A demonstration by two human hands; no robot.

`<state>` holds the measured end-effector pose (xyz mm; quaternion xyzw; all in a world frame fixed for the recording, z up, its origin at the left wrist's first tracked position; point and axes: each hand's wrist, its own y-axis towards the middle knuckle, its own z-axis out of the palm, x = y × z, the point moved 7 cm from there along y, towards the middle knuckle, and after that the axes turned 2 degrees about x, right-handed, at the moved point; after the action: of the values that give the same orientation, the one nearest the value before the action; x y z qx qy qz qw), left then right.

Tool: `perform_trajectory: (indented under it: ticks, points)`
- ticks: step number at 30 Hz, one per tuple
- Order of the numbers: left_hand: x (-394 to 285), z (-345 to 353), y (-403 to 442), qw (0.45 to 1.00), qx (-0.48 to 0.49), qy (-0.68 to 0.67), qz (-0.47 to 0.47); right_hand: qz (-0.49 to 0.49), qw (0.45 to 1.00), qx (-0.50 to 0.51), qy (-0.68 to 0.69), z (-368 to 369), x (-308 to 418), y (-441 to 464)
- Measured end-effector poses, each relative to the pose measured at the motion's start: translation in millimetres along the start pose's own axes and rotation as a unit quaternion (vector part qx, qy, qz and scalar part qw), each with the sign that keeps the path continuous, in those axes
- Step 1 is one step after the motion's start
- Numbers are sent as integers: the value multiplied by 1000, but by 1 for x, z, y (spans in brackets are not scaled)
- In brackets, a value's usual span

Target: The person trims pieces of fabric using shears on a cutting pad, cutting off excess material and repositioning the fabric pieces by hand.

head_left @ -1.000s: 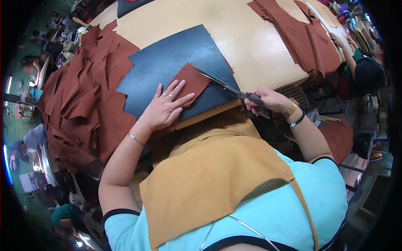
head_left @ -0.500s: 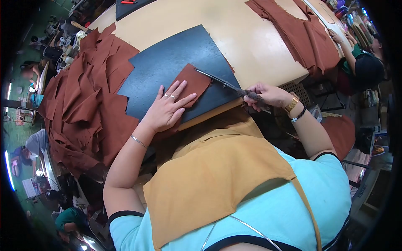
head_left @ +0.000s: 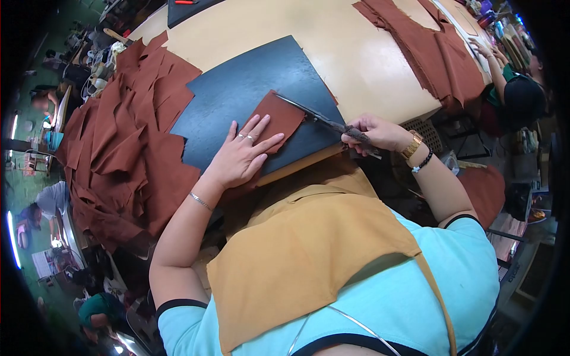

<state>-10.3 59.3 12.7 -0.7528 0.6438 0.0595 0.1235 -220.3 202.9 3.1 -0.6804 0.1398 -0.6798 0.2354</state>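
Observation:
My left hand (head_left: 243, 153) lies flat with its fingers spread on a small reddish-brown piece of fabric (head_left: 279, 115), pressing it against a dark board (head_left: 237, 77). In my right hand (head_left: 375, 133) is a pair of scissors (head_left: 323, 120) with dark, wrapped-looking handles. The blades point up and left along the fabric's upper right edge, and they look nearly closed. Part of the fabric is hidden under my left fingers and palm. Whether the blades have cloth between them I cannot tell.
A large heap of reddish-brown cloth (head_left: 127, 142) is piled left of the board. More brown cloth (head_left: 436, 62) lies on the pale table (head_left: 356, 47) at upper right, near a co-worker (head_left: 516, 95). A black tray-like object (head_left: 181, 13) with a red item sits at the far edge.
The view has shifted slightly. My left hand still rests on the fabric, and the scissors stay along the same edge with little visible movement.

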Motion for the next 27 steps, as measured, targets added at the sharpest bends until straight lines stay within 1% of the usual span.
perform_trajectory:
  ticks: [11,14,17,20,23,24,27]
  points:
    - [-1,0,1,1000,0,12,3,13,1000,2,-19,-3,12,18]
    - [-1,1,1,1000,3,11,2,-19,998,19,-55,-9,13,17]
    - [0,1,1,1000,5,14,0,-3,999,-21,-37,-27,5,8]
    - [1,2,1,1000,3,19,0,-55,989,-97,94,-59,-10,5]
    - [7,2,2,999,-21,-27,-16,-213,948,-236,22,-102,-19,7]
    - [11,1,3,999,-23,-14,-24,-196,939,-280,-39,-114,-22,6]
    - [37,-18,12,996,-54,27,-63,-301,865,-364,168,-139,-47,9]
